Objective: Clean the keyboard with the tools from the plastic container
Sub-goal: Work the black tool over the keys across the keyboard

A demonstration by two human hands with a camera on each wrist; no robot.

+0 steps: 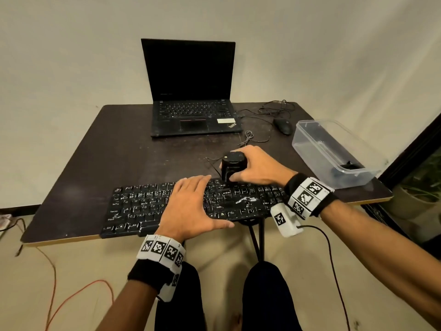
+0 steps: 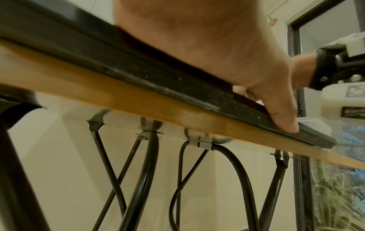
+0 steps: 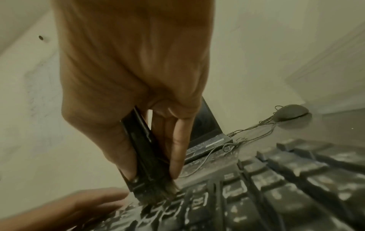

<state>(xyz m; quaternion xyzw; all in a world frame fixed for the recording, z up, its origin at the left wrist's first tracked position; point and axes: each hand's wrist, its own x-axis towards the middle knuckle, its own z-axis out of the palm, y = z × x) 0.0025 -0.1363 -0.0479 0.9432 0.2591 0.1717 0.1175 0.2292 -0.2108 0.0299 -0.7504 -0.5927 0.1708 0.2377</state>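
Gripping a black cylindrical brush tool at the dusty black keyboard's far edge, the right hand worked; left hand lay flat, fingers together, thumb along the near edge.

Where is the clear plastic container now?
In the head view, the clear rectangular plastic container sits near the right edge of the dark table, right of the black mouse.

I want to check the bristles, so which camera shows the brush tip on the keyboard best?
Right wrist: the cleaning brush bristles meet the keyboard close up. The head view shows only its round top in the right hand; the left wrist view shows none.
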